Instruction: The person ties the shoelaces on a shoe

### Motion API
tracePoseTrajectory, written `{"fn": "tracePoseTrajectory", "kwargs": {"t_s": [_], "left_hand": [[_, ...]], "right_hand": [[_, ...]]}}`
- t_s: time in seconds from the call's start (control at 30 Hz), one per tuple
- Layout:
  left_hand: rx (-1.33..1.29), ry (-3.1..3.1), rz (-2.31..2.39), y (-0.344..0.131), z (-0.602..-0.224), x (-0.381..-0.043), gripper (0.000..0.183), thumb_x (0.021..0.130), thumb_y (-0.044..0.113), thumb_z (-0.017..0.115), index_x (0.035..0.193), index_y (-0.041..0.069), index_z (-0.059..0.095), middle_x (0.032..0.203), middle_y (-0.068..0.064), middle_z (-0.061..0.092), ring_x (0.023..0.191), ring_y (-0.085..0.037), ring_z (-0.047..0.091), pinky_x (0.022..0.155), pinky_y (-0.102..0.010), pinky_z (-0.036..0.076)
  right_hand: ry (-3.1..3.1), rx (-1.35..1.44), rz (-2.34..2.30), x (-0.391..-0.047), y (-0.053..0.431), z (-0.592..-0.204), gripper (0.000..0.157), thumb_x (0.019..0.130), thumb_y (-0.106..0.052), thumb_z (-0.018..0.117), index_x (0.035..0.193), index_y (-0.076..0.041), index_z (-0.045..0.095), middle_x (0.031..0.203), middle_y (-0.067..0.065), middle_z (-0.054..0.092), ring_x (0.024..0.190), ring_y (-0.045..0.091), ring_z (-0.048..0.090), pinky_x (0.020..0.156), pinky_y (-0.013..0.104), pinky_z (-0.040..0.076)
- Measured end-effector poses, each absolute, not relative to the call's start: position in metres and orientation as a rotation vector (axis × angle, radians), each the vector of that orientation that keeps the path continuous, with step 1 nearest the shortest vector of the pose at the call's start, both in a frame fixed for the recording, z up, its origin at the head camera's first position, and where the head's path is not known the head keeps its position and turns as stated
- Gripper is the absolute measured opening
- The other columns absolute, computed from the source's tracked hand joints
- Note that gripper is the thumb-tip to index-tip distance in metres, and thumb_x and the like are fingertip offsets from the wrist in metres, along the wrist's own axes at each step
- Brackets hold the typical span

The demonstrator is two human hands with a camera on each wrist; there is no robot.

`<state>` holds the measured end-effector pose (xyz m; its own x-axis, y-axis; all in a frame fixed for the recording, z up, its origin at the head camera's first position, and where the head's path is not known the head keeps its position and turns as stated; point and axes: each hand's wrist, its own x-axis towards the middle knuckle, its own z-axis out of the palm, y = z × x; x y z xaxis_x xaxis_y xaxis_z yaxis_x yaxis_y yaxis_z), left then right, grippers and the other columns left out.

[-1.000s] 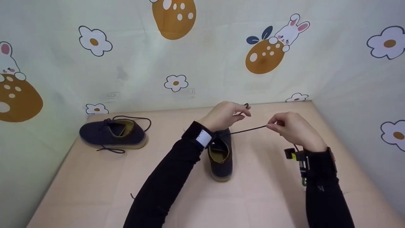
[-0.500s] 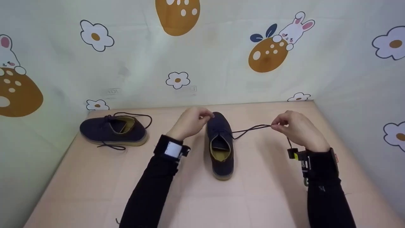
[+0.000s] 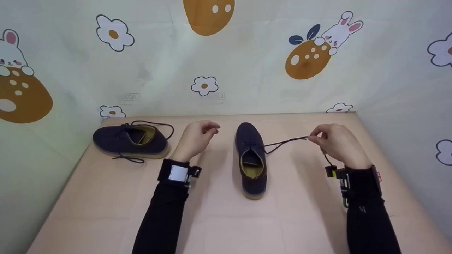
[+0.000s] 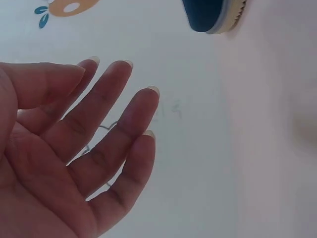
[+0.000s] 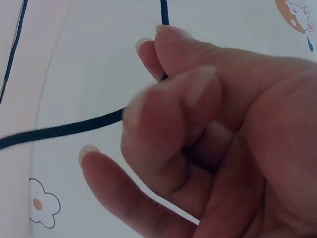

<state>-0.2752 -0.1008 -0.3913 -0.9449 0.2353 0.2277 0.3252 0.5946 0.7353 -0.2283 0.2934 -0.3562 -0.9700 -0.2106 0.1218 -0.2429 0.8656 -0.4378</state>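
Note:
A dark navy lace-up shoe [image 3: 247, 134] stands sole-down in the middle of the table, toe pointing away. Its dark shoelace [image 3: 292, 140] stretches to the right in two strands. My right hand [image 3: 335, 144] pinches the shoelace between thumb and fingers, and one length hangs below the hand. In the right wrist view, the lace [image 5: 74, 128] runs out from between the curled fingers. My left hand [image 3: 196, 139] hovers left of the shoe, holding nothing. Its fingers look loosely bent and apart in the left wrist view, with a shoe tip [image 4: 205, 15] above them.
The matching navy shoe [image 3: 109, 139] rests at the back left, toe to the left, its laces loose around it. A pale patterned cloth wall [image 3: 243, 88] borders the beige table [image 3: 240, 225] at the back and on both sides.
My left hand has let go of the lace and moved left, away from the shoe. My right hand now holds two strands out to the right instead of one.

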Motion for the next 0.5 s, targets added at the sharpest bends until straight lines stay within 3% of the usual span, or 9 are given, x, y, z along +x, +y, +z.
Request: {"fn": "tracePoseTrajectory", "kwargs": {"t_s": [0.5], "left_hand": [[-0.571, -2.633, -1.2, -0.0964, -0.3804, -0.266, 0.016, 0.097, 0.01, 0.063, 0.107, 0.006, 0.075, 0.098, -0.002, 0.074, 0.091, -0.018, 0.067, 0.082, -0.036, 0.052]], "right_hand": [[-2.827, 0.392, 0.738, -0.2272, 0.2876, -0.3572, 0.006, 0.095, -0.017, 0.069, 0.091, -0.013, 0.073, 0.069, -0.004, 0.064, 0.063, 0.017, 0.057, 0.058, 0.03, 0.042]]}}
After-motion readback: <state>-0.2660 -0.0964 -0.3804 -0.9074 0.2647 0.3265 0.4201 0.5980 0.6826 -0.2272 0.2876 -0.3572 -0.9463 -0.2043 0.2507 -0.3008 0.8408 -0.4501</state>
